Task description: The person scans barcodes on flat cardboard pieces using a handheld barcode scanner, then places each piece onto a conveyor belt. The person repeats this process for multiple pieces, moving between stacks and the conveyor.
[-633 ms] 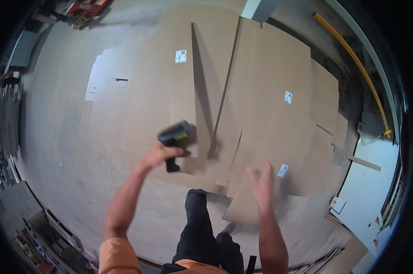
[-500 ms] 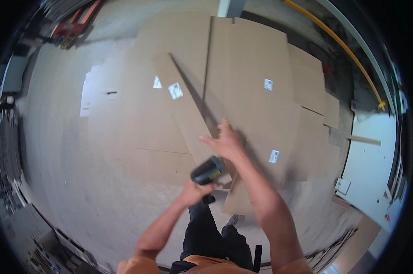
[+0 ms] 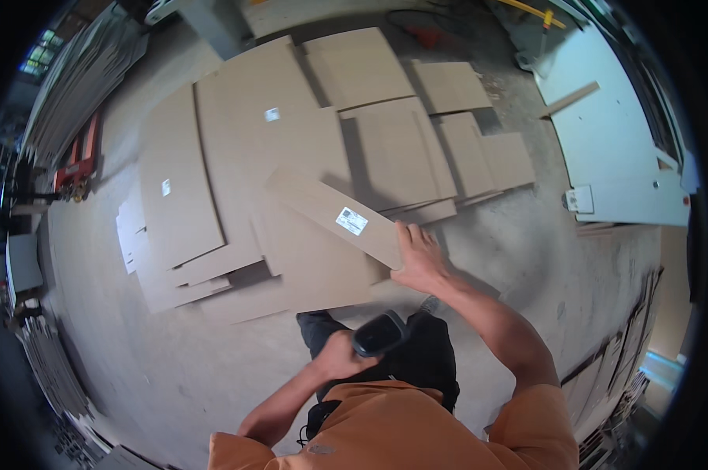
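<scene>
My left hand [image 3: 340, 357] is wrapped round the grip of a dark handheld barcode scanner [image 3: 380, 334], held low in front of my legs. With my right hand [image 3: 421, 260] I grip the near right end of a long, narrow cardboard piece [image 3: 315, 197]. The piece slants up to the left above other flat cardboard, and a white printed label [image 3: 351, 222] is stuck on its upper face. Below and around it, large flat cardboard sheets [image 3: 244, 149] overlap on the floor, some with white labels.
More flat cardboard pieces [image 3: 397, 149] lie to the right. A red pallet jack [image 3: 78, 171] stands at far left, beside stacked sheets [image 3: 87, 78]. A grey post [image 3: 217, 27] rises at the back. On the right is a white panel [image 3: 616, 133] with a wooden strip on it.
My right hand, open before, has closed on the narrow cardboard piece's end. The scanner has come lower and closer to my body. The view has turned to the right.
</scene>
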The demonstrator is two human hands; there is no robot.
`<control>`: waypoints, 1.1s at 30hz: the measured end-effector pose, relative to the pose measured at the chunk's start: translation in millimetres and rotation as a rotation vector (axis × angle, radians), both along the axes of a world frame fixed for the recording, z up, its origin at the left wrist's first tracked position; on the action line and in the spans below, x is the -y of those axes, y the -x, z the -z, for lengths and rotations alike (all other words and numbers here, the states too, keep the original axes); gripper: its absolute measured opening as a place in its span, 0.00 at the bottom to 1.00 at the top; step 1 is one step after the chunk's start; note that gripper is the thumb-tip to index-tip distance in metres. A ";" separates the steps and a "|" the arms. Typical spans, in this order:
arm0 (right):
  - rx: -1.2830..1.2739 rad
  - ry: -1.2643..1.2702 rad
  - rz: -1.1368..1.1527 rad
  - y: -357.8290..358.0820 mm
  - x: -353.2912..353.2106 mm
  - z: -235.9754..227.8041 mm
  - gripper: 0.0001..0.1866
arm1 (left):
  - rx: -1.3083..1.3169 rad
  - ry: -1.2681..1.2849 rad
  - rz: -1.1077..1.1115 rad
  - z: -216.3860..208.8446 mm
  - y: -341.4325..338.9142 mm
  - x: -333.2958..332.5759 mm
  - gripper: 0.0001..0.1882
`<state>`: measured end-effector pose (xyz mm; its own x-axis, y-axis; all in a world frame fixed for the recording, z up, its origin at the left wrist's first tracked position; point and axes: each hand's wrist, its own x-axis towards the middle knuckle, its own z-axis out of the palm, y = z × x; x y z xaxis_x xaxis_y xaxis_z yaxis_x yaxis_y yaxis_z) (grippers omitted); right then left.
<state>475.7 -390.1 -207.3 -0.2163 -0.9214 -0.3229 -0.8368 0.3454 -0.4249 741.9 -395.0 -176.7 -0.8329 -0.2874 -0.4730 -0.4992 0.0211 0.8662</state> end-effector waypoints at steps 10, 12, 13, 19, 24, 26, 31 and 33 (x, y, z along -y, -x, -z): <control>-0.227 0.182 0.179 238.7 -296.9 -151.6 0.50 | 0.176 0.289 0.041 -178.3 281.6 -81.6 0.09; -0.249 0.239 0.211 266.7 -311.9 -161.7 0.50 | 0.046 0.368 0.074 -194.6 325.5 -93.9 0.11; -0.250 0.262 0.227 280.8 -315.9 -165.1 0.50 | 0.018 0.395 0.085 -199.5 345.0 -97.5 0.11; -0.242 0.331 0.249 393.9 -302.0 -165.0 0.50 | 0.055 0.392 0.067 -204.4 460.0 -90.2 0.11; -0.261 0.315 0.226 507.3 -260.7 -168.5 0.50 | 0.049 0.387 0.027 -204.3 564.3 -56.5 0.11; -0.259 0.328 0.206 555.6 -242.4 -175.6 0.50 | 0.101 0.433 0.056 -208.8 607.5 -38.9 0.14; -0.274 0.302 0.193 651.7 -201.8 -187.8 0.51 | 0.035 0.349 -0.005 -204.6 696.1 4.0 0.13; -0.253 0.301 0.184 689.4 -186.0 -186.3 0.50 | -0.078 0.258 -0.054 -184.5 736.7 19.0 0.12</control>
